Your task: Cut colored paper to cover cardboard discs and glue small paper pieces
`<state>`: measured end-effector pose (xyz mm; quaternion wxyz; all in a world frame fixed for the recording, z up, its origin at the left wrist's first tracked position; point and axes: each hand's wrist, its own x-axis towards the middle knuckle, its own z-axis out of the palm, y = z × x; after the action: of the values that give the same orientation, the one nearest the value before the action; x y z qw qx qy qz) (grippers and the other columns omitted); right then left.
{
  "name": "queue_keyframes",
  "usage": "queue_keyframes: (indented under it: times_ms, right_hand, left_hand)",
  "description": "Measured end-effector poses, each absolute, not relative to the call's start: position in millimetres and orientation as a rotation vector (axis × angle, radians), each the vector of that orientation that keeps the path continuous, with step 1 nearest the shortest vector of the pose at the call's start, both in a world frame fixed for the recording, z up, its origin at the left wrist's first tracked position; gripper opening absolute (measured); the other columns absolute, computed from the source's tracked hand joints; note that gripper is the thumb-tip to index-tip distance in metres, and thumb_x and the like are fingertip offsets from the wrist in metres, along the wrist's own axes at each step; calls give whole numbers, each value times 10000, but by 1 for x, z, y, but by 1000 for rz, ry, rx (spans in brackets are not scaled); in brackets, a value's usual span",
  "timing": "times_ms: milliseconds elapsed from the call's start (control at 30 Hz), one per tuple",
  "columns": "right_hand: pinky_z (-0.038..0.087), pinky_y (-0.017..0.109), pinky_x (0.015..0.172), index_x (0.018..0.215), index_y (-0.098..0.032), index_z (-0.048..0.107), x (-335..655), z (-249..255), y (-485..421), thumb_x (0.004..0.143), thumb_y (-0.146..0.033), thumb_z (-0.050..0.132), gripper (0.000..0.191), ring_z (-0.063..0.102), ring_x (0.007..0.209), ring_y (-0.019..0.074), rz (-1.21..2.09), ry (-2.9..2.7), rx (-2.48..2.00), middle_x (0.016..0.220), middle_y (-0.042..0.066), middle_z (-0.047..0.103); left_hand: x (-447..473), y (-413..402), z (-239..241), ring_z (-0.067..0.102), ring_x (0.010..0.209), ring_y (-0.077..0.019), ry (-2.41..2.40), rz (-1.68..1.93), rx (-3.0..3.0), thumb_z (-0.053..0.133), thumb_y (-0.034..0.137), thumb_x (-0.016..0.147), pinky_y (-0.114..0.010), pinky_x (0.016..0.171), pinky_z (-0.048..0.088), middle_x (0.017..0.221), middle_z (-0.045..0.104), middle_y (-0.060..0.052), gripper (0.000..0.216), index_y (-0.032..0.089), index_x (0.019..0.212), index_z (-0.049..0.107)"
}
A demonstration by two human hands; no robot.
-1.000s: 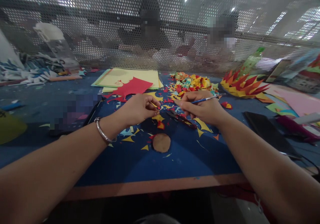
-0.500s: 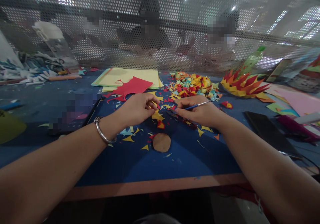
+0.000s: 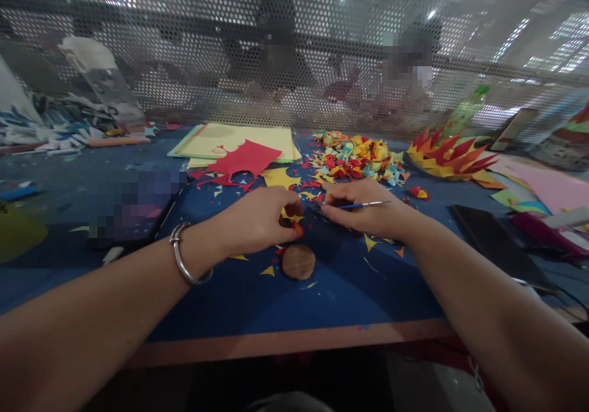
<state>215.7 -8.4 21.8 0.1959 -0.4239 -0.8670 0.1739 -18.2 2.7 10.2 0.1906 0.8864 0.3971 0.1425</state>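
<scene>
My left hand [image 3: 260, 219] has its thumb and fingers closed round a small red and yellow paper piece [image 3: 299, 228], just behind a round brown disc [image 3: 298, 262] lying on the table. A silver bangle [image 3: 180, 254] circles that wrist. Opposite, my right hand [image 3: 363, 202] is closed, with a thin blue paintbrush [image 3: 353, 206] lying across it, bristles to the right. Something dark [image 3: 315, 206] shows at its fingertips, too unclear to name. Yellow and red paper scraps lie about both hands, including a yellow sheet with cut edges [image 3: 281, 178].
Behind stand a cut red sheet [image 3: 251, 159], stacked yellow paper [image 3: 251, 135] and a colourful heap of paper pieces [image 3: 363, 154]. A spiky paper ring [image 3: 453, 159] is at right, near a black phone [image 3: 494, 243]. Left lies another phone [image 3: 138, 209]. A perforated screen [image 3: 202, 62] rises behind.
My left hand has come down and slightly towards me, and its fingers have closed on the red and yellow paper piece. My right hand has barely moved, the paintbrush still in it.
</scene>
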Motion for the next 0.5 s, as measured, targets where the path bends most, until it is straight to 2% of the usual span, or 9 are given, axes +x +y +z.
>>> queue_keyframes:
  times_ms: [233, 500]
  right_hand:
    - [325, 256, 597, 790, -161, 660, 217, 23, -10, 922, -320, 550, 234, 515, 607, 119, 267, -2529, -1182, 689, 6, 624]
    - [303, 276, 595, 867, -172, 644, 209, 26, -15, 913, -298, 535, 173, 561, 666, 166, -13, -2783, -1325, 795, 59, 683]
  left_hand:
    - [-21, 5, 14, 683, 705, -170, 1101, 385, 2320, 695, 287, 776, -258, 605, 459, 829, 744, -23, 157, 186, 896, 707]
    - [-25, 10, 19, 716, 776, -185, 981, 606, 2077, 733, 249, 727, -277, 667, 527, 848, 759, -31, 217, 191, 931, 685]
